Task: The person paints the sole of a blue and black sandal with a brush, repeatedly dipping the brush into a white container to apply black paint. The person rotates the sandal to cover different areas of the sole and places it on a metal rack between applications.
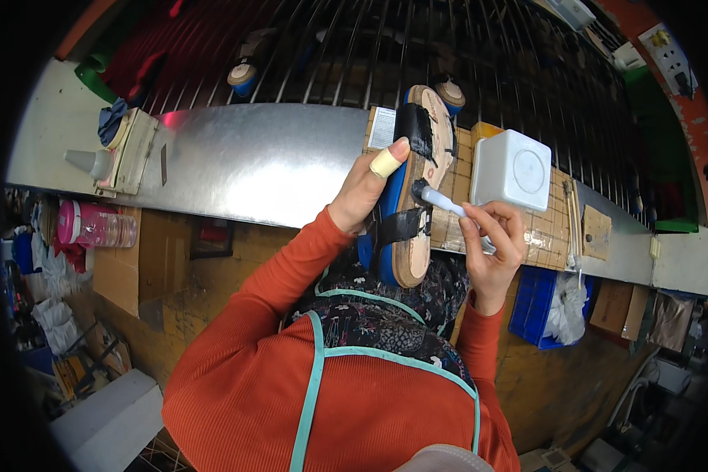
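My left hand grips a sandal upper mounted on a blue shoe last, its thumb wrapped in a pale yellow finger cover. The sandal has a tan insole and black straps, and it is tilted lengthwise in front of me. In my right hand, closed between thumb and fingers, is a brush with a white handle. Its dark bristle end touches the insole between the two straps. Just right of the sandal stands a white square container on a tape-covered board.
A metal-topped bench runs across in front of me. Beyond it lies a rack of metal rods carrying other sandals. A grey cone sits at the left. Below the bench are a blue crate and a pink-lidded jar.
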A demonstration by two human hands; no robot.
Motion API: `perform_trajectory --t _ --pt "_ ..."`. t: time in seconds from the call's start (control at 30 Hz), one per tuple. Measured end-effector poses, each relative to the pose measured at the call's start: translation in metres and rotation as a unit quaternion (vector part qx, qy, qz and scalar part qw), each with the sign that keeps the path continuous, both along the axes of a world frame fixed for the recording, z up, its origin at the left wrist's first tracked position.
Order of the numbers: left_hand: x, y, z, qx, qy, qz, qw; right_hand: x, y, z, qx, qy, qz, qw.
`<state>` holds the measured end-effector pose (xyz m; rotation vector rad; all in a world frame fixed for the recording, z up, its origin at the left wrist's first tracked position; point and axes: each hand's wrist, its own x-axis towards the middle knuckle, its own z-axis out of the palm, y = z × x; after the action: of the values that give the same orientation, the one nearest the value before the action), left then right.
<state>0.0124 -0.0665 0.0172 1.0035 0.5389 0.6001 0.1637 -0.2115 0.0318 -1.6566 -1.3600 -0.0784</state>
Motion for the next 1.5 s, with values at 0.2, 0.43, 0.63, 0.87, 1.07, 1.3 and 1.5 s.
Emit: perform_trajectory --t 0.2,0.43,0.63,0.87,1.07,1.3,1.5 --pt "0.002 0.006 0.004 0.012 -0.011 0.000 1.000 0.004 -0.005 0.002 -0.016 -0.001 0.017 1.000" --pt "0.007 0.015 0.003 0.007 -0.030 -0.016 0.999 0.002 -0.009 0.001 -0.026 0.074 0.053 0.995" --pt "0.007 0.019 0.002 0.019 -0.031 -0.022 0.999 -0.002 -0.015 -0.001 -0.024 0.063 0.050 0.996" --pt "0.013 0.015 0.002 0.008 -0.059 0.024 0.998 0.005 -0.018 0.010 -0.004 0.071 0.071 0.995" --pt "0.011 0.012 0.002 0.012 -0.054 -0.002 0.998 0.005 -0.011 0.010 -0.001 0.039 0.026 0.999" --pt "0.006 0.015 0.004 -0.008 -0.036 -0.048 0.998 0.019 -0.018 0.019 -0.042 0.067 0.164 0.983" --pt "0.004 0.000 0.009 -0.028 -0.086 -0.053 0.995 0.013 -0.006 0.007 0.028 0.126 0.022 0.991"
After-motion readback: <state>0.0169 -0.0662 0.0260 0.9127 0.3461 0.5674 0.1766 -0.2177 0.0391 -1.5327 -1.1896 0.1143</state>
